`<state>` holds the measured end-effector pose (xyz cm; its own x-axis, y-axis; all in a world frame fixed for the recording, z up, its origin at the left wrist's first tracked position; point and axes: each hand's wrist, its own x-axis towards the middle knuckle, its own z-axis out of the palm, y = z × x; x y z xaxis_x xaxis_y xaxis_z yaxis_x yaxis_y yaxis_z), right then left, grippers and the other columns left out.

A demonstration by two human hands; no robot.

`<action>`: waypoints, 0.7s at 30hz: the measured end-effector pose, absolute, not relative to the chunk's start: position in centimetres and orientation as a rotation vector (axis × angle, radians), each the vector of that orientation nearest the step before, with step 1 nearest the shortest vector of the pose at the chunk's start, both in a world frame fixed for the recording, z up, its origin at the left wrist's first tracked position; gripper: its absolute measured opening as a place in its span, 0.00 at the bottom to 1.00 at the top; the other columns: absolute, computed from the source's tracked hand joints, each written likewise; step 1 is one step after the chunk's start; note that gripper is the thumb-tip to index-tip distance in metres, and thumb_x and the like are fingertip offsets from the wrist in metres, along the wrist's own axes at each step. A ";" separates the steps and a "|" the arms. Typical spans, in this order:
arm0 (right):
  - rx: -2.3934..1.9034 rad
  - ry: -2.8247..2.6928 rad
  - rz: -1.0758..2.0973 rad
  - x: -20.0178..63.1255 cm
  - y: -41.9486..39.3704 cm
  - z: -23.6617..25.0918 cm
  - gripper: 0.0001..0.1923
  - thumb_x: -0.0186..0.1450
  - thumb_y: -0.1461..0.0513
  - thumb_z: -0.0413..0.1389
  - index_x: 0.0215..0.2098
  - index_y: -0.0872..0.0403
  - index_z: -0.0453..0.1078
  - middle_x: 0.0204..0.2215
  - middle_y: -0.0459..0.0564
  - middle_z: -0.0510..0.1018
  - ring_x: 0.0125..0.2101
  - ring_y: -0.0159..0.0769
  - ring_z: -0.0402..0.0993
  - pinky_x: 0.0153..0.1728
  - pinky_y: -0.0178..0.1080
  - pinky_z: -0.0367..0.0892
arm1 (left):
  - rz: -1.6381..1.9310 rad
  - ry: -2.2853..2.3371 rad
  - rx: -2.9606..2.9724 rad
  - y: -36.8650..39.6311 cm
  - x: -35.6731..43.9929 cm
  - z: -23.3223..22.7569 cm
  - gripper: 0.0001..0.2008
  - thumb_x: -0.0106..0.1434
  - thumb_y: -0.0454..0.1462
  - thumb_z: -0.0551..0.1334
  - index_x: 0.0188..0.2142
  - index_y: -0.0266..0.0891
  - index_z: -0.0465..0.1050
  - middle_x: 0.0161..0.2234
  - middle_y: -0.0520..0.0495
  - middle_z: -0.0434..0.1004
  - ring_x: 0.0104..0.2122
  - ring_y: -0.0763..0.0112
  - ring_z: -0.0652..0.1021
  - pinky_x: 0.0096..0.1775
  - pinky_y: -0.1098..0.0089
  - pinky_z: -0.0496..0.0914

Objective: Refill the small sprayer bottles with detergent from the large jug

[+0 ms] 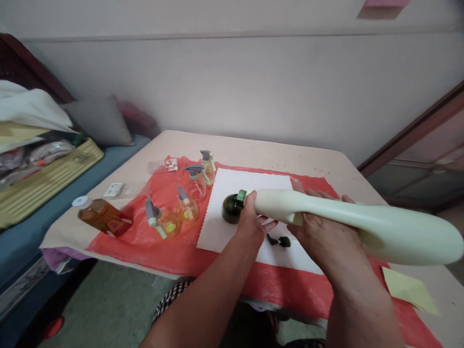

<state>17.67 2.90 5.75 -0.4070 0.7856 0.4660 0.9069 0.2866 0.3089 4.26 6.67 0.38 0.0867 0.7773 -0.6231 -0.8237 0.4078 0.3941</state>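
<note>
My right hand (322,237) grips the neck of a large pale green bottle (380,224), held tipped on its side. The bottle's green spout touches the mouth of a small dark green bottle (230,208). That small bottle stands on a white sheet (250,183). My left hand (250,220) is closed around the small bottle and the spout, holding them together. A dark spray cap (278,240) lies loose on the white sheet between my hands.
Several small clear spray bottles (188,203) with yellow liquid stand on the red cloth (163,251) to the left. An amber bottle (103,216) lies on its side near the table's left edge. A yellow paper (409,289) lies at right. A bed with pillows is at far left.
</note>
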 end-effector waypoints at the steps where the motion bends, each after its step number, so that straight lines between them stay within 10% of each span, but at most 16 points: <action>1: -1.558 -2.336 -0.790 17.7 2.9 5.8 0.36 0.67 0.60 0.55 0.71 0.62 0.53 0.52 0.66 0.78 0.52 0.62 0.74 0.59 0.66 0.58 | 1.195 0.880 -0.067 6.7 4.3 0.4 0.21 0.62 0.53 0.64 0.50 0.46 0.71 0.56 0.43 0.74 0.55 0.50 0.77 0.58 0.44 0.71; 21: -1.591 -2.347 -0.812 17.3 2.7 6.3 0.35 0.68 0.61 0.55 0.71 0.59 0.54 0.48 0.62 0.79 0.50 0.58 0.74 0.57 0.62 0.58 | 1.199 0.887 -0.071 6.7 4.3 0.5 0.22 0.62 0.53 0.64 0.51 0.46 0.71 0.58 0.44 0.73 0.54 0.52 0.77 0.59 0.43 0.69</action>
